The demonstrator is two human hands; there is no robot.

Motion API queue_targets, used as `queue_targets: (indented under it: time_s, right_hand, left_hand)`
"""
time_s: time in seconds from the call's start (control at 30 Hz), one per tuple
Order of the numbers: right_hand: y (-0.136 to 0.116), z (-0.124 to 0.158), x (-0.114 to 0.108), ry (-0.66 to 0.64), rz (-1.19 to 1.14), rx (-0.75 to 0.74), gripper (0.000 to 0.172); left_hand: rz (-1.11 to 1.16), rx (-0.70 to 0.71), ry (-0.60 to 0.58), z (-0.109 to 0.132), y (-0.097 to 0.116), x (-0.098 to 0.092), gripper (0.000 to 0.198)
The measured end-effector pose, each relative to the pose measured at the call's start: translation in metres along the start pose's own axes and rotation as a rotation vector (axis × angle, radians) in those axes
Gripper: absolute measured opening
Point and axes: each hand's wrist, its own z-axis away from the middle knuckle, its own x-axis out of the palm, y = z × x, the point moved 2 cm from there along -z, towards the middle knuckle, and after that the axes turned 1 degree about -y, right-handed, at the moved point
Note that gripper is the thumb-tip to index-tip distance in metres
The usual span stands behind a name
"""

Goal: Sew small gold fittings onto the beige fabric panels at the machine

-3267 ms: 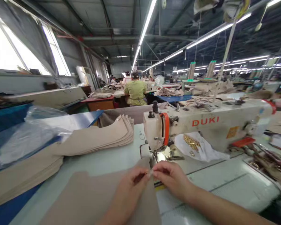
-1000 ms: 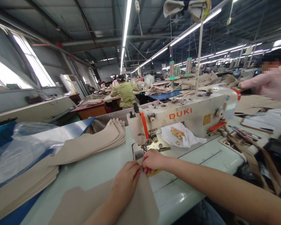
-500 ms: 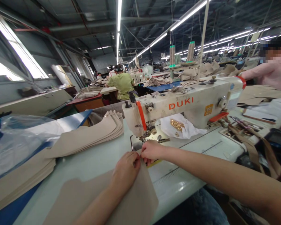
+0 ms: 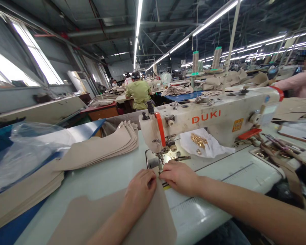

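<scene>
A beige flat panel (image 4: 155,221), like leather or cloth, lies on the pale machine table with its far corner at the presser foot (image 4: 160,165) of a sewing machine (image 4: 206,117). My left hand (image 4: 141,190) rests on that panel, its fingers curled and closed on the upper edge beside the foot. Just right of the foot is my right hand (image 4: 180,177), fingers bent and pressed together close to the needle area. Whatever its fingertips pinch is hidden.
Stacked beige panels (image 4: 102,148) lie to the left by clear plastic (image 4: 28,149). Behind the needle, small gold metal pieces (image 4: 199,140) sit on a white cloth (image 4: 219,146). A tray (image 4: 267,158) with straps stands right. Other people work beyond.
My right hand has shifted slightly right of my left, leaving a small gap between them, and lies flatter by the foot. The view has swung a little left. The panel stays under my left hand.
</scene>
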Motion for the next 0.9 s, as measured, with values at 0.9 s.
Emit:
queue_targets:
  time_s: [0.9]
  right_hand:
    - [-0.013,0.014,-0.015,-0.098,0.214,-0.297,0.013]
  left_hand:
    - [0.022,0.047,0.063,0.002,-0.003,0.004,0.015]
